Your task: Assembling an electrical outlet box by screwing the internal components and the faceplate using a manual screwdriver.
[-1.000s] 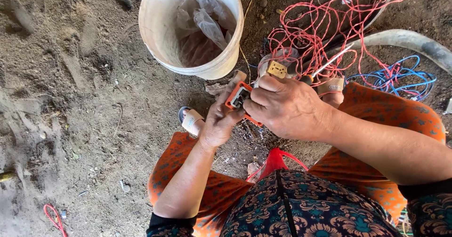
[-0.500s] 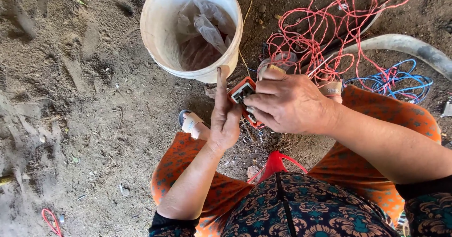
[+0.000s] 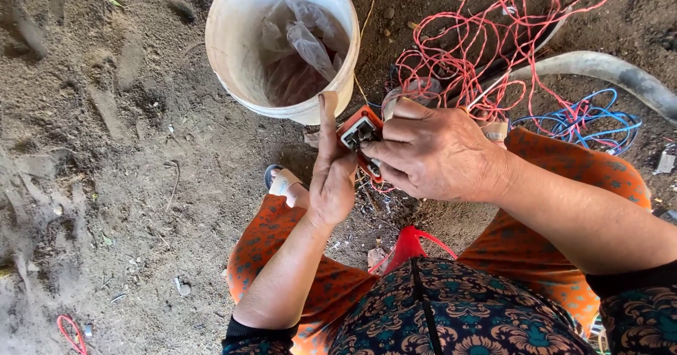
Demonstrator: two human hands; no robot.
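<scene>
Bare dirt ground [image 3: 106, 186]; on it white bucket [image 3: 233, 52], tangled red wire [image 3: 486, 38], blue wire [image 3: 585, 119], grey hose [image 3: 599, 66].

both hands, left hand [image 3: 331, 179] and right hand [image 3: 430, 154], grip an orange socket box [image 3: 358, 133] (white bucket [image 3: 233, 52] just beyond)

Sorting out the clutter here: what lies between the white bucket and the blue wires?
In the head view, a tangle of red wires fills the dirt between the white bucket and the blue wires, with a pale hose crossing there.
</scene>
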